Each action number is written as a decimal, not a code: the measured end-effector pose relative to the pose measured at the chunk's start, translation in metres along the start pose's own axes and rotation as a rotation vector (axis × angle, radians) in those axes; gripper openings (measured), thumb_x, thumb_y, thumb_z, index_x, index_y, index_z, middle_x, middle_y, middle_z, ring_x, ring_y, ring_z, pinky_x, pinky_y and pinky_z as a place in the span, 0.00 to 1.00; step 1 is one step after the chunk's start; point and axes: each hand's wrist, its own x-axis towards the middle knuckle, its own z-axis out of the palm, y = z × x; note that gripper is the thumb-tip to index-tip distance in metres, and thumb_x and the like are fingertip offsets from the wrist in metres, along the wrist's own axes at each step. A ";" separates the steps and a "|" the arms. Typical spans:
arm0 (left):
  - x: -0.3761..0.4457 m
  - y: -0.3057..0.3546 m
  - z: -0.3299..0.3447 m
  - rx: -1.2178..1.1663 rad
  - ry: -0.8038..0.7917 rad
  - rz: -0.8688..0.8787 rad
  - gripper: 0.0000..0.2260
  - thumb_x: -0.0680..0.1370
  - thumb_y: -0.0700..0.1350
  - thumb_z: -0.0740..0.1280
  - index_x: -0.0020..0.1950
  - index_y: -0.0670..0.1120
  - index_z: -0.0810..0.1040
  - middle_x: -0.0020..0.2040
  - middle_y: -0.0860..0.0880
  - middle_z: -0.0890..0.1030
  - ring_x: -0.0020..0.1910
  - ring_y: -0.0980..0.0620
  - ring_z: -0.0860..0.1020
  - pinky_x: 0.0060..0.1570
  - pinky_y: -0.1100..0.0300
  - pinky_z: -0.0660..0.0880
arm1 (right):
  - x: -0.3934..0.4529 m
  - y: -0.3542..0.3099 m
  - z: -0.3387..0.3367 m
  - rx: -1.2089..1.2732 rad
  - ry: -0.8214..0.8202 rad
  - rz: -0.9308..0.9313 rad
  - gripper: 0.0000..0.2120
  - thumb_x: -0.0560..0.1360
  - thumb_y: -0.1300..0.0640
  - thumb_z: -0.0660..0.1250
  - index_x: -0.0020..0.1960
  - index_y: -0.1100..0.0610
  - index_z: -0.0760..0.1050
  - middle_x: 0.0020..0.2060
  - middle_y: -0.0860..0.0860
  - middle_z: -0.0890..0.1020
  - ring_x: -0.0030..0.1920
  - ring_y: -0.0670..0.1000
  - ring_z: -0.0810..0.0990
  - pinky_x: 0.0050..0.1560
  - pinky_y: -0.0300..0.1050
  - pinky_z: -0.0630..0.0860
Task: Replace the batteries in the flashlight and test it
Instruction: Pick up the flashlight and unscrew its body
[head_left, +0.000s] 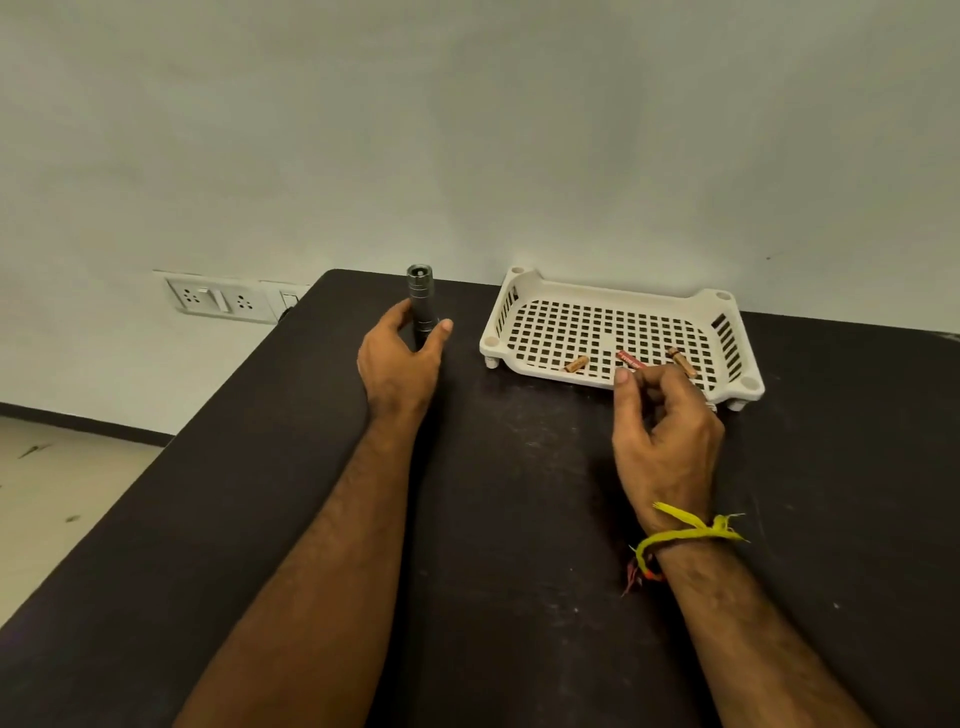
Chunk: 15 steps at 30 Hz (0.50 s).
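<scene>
The left hand (402, 358) gripped the flashlight (422, 304), upright on the tabletop (519, 519) at eleven o'clock. The right hand (667, 441), its fingers (626, 379) curled, pinched a red battery (631, 359) over the white tray (524, 291) at one o'clock, between two copper batteries (576, 364). Best to keep the flashlight steady and check polarity before inserting.

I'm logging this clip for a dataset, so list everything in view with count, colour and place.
flashlight: 1, dark metallic, upright on the table's far left, gripped by the left hand
tray: 1, white perforated plastic, far right of table
copper batteries: 2, lying in the tray
red battery: 1, over the tray's near edge, pinched by right fingers
table: 1, black
wall sockets: 1 white panel, left wall
wrist thread: 1, yellow, right wrist
left hand: 1
right hand: 1
</scene>
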 end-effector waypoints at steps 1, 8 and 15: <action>0.002 -0.002 0.001 -0.003 -0.002 -0.004 0.21 0.75 0.51 0.75 0.66 0.46 0.79 0.61 0.49 0.83 0.60 0.56 0.78 0.64 0.49 0.76 | 0.000 0.001 0.000 0.005 0.001 -0.001 0.09 0.79 0.52 0.68 0.42 0.55 0.75 0.36 0.52 0.80 0.38 0.55 0.79 0.40 0.56 0.78; -0.015 0.010 -0.007 -0.130 0.014 0.034 0.17 0.75 0.51 0.75 0.61 0.45 0.80 0.55 0.50 0.84 0.53 0.58 0.81 0.56 0.64 0.78 | -0.001 -0.005 -0.002 0.050 0.040 -0.010 0.08 0.79 0.53 0.69 0.42 0.53 0.75 0.34 0.50 0.79 0.35 0.53 0.77 0.37 0.53 0.78; -0.107 0.039 -0.035 -0.311 -0.307 0.222 0.16 0.73 0.45 0.77 0.59 0.45 0.81 0.53 0.50 0.85 0.49 0.54 0.84 0.50 0.60 0.81 | -0.009 -0.019 -0.014 0.217 0.044 0.082 0.06 0.79 0.56 0.69 0.47 0.58 0.78 0.38 0.51 0.81 0.39 0.49 0.79 0.40 0.47 0.79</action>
